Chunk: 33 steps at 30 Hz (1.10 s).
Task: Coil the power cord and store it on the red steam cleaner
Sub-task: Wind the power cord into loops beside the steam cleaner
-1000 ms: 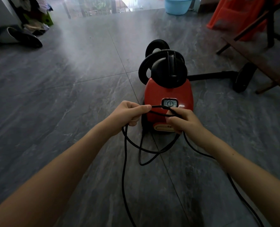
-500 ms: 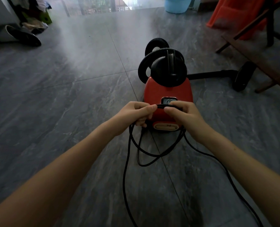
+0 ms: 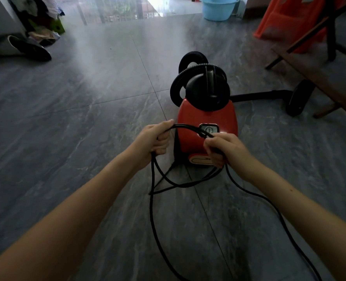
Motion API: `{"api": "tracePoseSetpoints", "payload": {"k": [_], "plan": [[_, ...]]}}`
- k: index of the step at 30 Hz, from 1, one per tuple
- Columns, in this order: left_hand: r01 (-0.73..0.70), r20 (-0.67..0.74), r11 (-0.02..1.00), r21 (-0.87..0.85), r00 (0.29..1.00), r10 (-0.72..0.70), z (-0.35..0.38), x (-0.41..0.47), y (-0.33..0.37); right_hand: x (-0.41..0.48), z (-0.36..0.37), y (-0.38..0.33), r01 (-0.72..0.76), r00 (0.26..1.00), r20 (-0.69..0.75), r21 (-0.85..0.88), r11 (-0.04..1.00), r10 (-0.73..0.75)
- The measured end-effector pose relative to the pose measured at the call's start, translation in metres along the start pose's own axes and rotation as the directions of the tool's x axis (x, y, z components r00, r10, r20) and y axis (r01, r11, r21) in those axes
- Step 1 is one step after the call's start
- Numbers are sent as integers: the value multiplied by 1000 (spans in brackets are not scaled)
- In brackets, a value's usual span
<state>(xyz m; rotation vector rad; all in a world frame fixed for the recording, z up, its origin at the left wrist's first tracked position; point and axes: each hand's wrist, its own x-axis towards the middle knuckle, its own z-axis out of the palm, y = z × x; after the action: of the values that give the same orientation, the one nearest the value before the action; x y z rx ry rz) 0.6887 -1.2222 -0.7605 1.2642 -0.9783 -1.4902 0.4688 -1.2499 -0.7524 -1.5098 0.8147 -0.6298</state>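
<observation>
The red steam cleaner (image 3: 190,136) stands on the grey tiled floor ahead of me, with a black domed top and a ribbed black hose looped around it. My left hand (image 3: 155,140) and my right hand (image 3: 223,149) both grip the black power cord (image 3: 188,127), which arcs between them just in front of the cleaner. Below the hands hang loops of cord, one sagging to the floor. Two loose strands trail back toward me, one on the left and one under my right forearm.
A black wand with a floor head (image 3: 299,98) lies right of the cleaner. A wooden frame (image 3: 318,63) and an orange plastic item (image 3: 285,21) stand at the far right. A blue basin (image 3: 218,8) sits at the back, shoes and clutter (image 3: 26,47) far left.
My hands, close together half a second ago, have drawn apart. The cord now spans between them in a wider arc. The cleaner has not moved.
</observation>
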Motion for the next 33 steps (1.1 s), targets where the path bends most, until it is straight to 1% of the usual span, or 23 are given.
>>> {"api": "tracePoseSetpoints", "payload": {"k": [3,5,7,9,12,14,17,19,21,23,26,28,29,31,33], "plan": [[4,-24,995,104,1000,-1,1,-2,-2,1,-1,-3,-11,996,83,-90,996,18],[-14,20,978,209,1000,10,6,-4,1,3,2,-5,-32,994,102,-144,989,47],[-50,94,943,329,995,20,15,-7,4,7,9,-6,-83,986,135,-132,988,100],[-78,143,917,390,989,23,24,-9,5,11,16,-6,-143,975,157,-83,986,154],[-69,147,948,309,989,24,26,-7,4,10,22,-3,-180,979,102,20,983,178],[-63,128,963,261,991,30,20,-7,1,7,21,0,-152,988,33,115,982,149],[-90,141,972,215,988,60,13,-10,-9,6,12,4,-86,991,-68,326,941,114],[-87,144,980,177,988,61,12,-12,-12,8,5,6,-52,992,-88,410,911,96],[-67,128,988,141,991,49,11,-11,-10,7,1,6,-52,994,-67,428,902,89],[-55,100,986,159,994,39,10,-10,-5,5,-2,8,-66,996,-28,345,936,81],[-38,91,957,286,996,12,9,-9,1,1,-9,5,-44,999,32,62,997,42],[-18,118,923,385,993,-29,12,-8,3,0,-12,-2,-28,998,61,-104,994,35],[-11,134,900,436,990,-53,14,-8,4,1,-11,-6,-34,996,79,-160,987,47],[-4,169,850,526,981,-99,21,-7,7,3,-4,-10,-68,984,147,-219,973,102],[-8,196,810,587,972,-133,25,-7,8,7,5,-10,-126,962,209,-234,964,176]]}}
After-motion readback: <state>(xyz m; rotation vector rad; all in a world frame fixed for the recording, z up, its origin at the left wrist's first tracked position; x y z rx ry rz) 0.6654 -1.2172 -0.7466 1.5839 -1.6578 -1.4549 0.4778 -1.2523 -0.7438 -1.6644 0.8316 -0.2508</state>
